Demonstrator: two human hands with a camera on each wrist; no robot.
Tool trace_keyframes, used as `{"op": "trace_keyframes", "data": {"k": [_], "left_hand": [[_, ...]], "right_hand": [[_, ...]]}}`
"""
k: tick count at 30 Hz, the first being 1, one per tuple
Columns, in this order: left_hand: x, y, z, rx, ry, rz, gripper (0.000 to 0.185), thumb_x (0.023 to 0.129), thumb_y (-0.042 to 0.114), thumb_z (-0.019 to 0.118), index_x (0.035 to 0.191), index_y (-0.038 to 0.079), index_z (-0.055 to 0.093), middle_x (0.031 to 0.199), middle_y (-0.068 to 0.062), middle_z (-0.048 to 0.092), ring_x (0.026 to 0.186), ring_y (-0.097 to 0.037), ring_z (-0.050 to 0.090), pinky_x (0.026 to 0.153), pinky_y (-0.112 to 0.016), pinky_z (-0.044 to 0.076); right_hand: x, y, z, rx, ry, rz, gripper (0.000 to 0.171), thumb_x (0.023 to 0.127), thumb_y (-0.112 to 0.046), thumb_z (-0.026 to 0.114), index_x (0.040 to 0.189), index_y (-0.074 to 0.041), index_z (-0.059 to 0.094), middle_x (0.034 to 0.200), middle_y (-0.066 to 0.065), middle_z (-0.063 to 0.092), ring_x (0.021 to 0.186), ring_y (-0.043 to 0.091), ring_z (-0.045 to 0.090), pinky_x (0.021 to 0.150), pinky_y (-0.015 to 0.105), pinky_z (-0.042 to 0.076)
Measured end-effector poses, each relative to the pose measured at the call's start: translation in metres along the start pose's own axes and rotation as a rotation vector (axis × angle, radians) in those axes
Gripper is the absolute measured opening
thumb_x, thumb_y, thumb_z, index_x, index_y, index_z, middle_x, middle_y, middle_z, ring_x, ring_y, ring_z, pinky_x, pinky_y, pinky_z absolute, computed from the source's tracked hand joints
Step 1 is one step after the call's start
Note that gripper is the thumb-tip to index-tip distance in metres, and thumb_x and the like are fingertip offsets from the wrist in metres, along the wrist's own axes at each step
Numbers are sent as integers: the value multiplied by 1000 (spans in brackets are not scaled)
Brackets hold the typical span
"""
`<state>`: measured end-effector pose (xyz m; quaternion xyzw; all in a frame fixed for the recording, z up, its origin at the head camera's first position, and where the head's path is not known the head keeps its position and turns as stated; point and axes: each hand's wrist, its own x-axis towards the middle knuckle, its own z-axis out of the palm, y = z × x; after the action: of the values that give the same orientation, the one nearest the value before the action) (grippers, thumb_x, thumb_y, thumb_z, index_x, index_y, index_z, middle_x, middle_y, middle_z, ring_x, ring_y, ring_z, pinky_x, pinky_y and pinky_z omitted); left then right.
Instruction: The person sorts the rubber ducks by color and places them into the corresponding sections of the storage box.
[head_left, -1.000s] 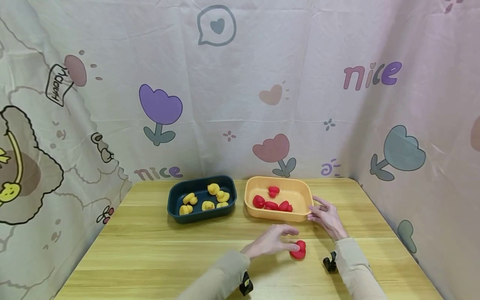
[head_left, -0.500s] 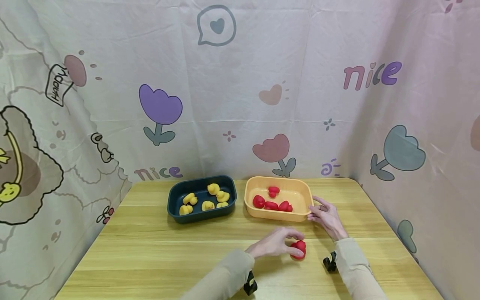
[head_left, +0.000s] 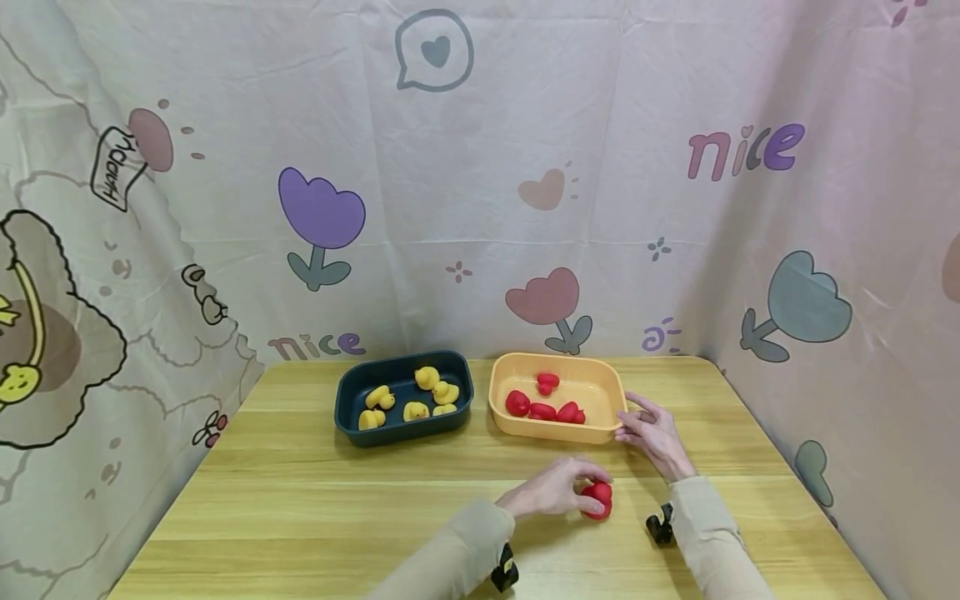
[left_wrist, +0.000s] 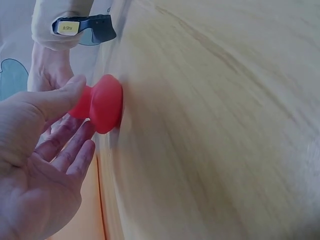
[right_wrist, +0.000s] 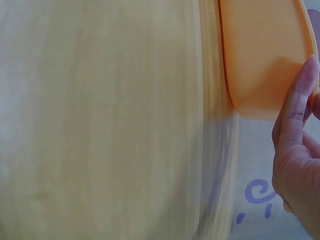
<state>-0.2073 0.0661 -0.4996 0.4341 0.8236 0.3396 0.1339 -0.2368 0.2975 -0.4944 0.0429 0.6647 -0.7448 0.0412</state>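
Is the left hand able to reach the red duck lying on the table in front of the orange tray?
Probably yes. The left hand already has thumb and fingers closing around the red duck, which lies alone on the table. Nothing stands between them.

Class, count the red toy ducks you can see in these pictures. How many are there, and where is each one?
5, perhaps more hidden. Four red ducks sit in the orange tray: one at the back, three in a row nearer the front. The fifth red duck is on the wooden table, in the grip of the left hand.
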Motion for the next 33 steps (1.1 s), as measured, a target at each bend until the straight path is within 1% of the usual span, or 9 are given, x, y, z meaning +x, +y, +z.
{"op": "trace_keyframes", "data": {"k": [5, 11, 16, 20, 23, 27, 30, 33], "left_hand": [[2, 0, 4, 25, -2, 0, 36, 91, 21, 75, 126, 12, 70, 127, -2, 70, 111, -1, 59, 94, -12, 47], [3, 0, 7, 28, 3, -3, 32, 92, 16, 74, 124, 13, 71, 124, 0, 71, 107, 1, 58, 93, -13, 46], [2, 1, 6, -45, 12, -27, 32, 93, 13, 71, 125, 10, 70, 119, -1, 72, 99, 4, 57, 87, -11, 47], [1, 2, 5, -101, 26, -51, 34, 93, 11, 71, 127, 9, 69, 117, -2, 73, 95, 5, 57, 84, -10, 48], [0, 3, 4, -117, 36, -63, 35, 93, 11, 71, 127, 8, 69, 117, -3, 73, 98, 4, 59, 86, -11, 49], [-1, 6, 2, -132, 50, -76, 35, 94, 10, 70, 128, 7, 68, 123, -4, 72, 108, -1, 62, 94, -14, 50], [-2, 7, -1, -123, 83, -60, 35, 94, 10, 70, 128, 6, 68, 126, -5, 71, 114, -6, 63, 98, -17, 52], [-3, 7, -5, -111, 129, -48, 34, 94, 10, 70, 127, 5, 68, 124, -5, 71, 115, -8, 64, 99, -18, 52]], "right_hand": [[0, 0, 0, 4, -3, 0, 67, 100, 1, 54, 158, 4, 20, 89, 0, 68, 70, 8, 70, 69, 19, 62], [0, 0, 0, 5, -7, 3, 68, 100, 1, 54, 158, 3, 19, 88, -2, 67, 71, 8, 70, 70, 20, 62], [0, 0, -1, -2, -3, 5, 68, 100, 1, 54, 158, 3, 20, 89, -2, 68, 71, 8, 70, 70, 20, 63], [0, -1, -1, -2, -1, 8, 68, 101, 0, 54, 158, 3, 19, 86, -5, 67, 71, 7, 70, 69, 20, 62], [1, -1, 0, 2, 2, 12, 68, 100, 1, 54, 159, 3, 19, 83, -7, 67, 70, 7, 69, 69, 20, 62], [0, -1, 0, 8, 2, 12, 69, 100, 0, 56, 158, 3, 19, 84, -6, 67, 70, 8, 69, 69, 20, 62], [0, -1, 0, -1, 0, 13, 69, 100, -1, 56, 159, 3, 19, 87, -4, 67, 71, 7, 69, 69, 19, 62], [0, -1, 0, -6, 3, 13, 69, 100, -1, 56, 159, 3, 19, 88, -3, 67, 71, 8, 69, 70, 20, 62]]}}
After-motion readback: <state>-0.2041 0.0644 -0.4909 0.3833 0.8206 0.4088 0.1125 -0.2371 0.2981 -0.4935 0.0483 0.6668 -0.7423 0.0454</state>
